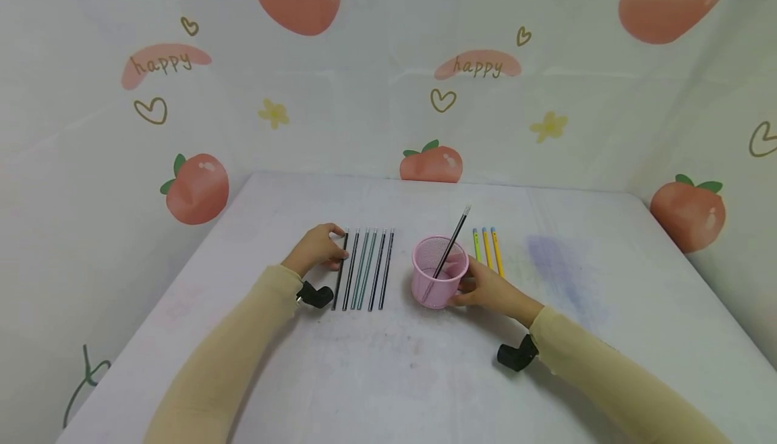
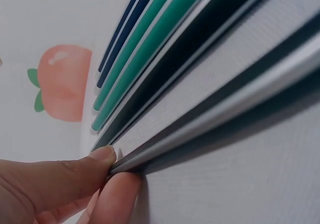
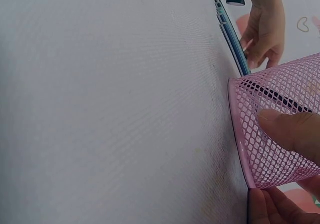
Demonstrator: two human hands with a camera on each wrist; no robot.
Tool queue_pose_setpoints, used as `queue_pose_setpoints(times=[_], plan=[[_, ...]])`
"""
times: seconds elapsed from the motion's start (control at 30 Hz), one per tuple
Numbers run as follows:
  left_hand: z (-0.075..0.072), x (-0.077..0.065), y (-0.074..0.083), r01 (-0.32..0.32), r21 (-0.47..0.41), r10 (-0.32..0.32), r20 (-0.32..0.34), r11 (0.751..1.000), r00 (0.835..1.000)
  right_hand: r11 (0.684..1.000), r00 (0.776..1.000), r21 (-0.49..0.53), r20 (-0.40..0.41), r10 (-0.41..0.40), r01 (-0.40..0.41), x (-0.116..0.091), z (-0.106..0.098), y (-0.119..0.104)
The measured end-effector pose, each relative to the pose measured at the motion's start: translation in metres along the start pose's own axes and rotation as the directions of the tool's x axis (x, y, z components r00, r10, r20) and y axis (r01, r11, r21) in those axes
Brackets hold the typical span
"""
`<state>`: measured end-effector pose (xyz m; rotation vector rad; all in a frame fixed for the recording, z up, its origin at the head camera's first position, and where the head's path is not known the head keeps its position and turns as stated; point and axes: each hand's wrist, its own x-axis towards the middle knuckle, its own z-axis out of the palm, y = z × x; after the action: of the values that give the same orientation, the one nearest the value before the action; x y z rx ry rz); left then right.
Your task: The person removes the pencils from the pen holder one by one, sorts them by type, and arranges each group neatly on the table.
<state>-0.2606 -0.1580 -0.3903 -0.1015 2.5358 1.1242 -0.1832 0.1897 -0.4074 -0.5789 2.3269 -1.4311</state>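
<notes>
My left hand (image 1: 317,250) pinches the leftmost dark pencil (image 2: 225,104) near its far end, between thumb and finger. The pencil lies low over the table, and I cannot tell whether it touches it. To its right, several dark and teal pencils (image 1: 360,268) lie side by side in a row. My right hand (image 1: 492,292) holds a pink mesh pen holder (image 1: 446,289) from its right side, thumb on the near wall (image 3: 250,149). The holder stands upright on the table. One black pencil (image 1: 459,225) leans inside it, its top sticking out above the rim.
Behind the right hand lie a green pencil (image 1: 477,245) and two yellow pencils (image 1: 487,248), their near ends hidden by the hand. A white cloth covers the table (image 1: 376,376). A printed backdrop (image 1: 364,113) stands behind and at both sides.
</notes>
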Motion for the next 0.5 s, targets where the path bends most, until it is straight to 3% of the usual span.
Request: queue_pose_setpoints(times=[0.5], plan=[[-0.0015, -0.0034, 0.0010, 0.020, -0.014, -0.020, 0.015, 1.000, 1.000, 1.000, 1.000, -0.002, -0.002, 0.001, -0.001, -0.0003, 0.0001, 0.0010]])
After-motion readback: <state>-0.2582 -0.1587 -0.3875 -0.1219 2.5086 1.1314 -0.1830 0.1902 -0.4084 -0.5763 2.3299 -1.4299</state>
